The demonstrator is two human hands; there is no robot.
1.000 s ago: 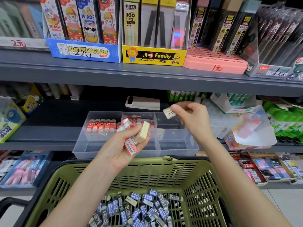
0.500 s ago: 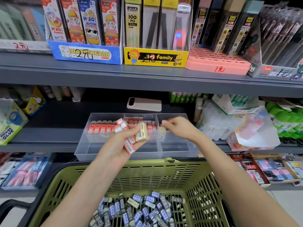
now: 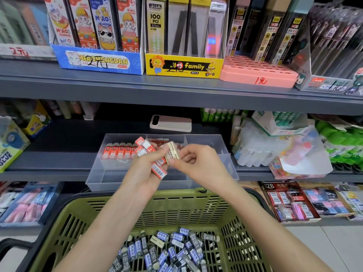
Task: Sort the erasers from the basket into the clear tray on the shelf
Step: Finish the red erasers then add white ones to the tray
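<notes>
Above the clear tray (image 3: 102,173), red erasers (image 3: 158,167) are clutched in the left hand (image 3: 144,174); the cream eraser (image 3: 172,154), pinched by the right hand (image 3: 198,163), is best drawn straight out.

Open room above the clear tray (image 3: 137,182) — upper shelf (image 3: 176,95) overhead, phone (image 3: 170,124) behind.

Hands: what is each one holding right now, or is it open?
Left hand: holds several red erasers.
Right hand: pinches a cream eraser at the left hand's fingertips.
</notes>
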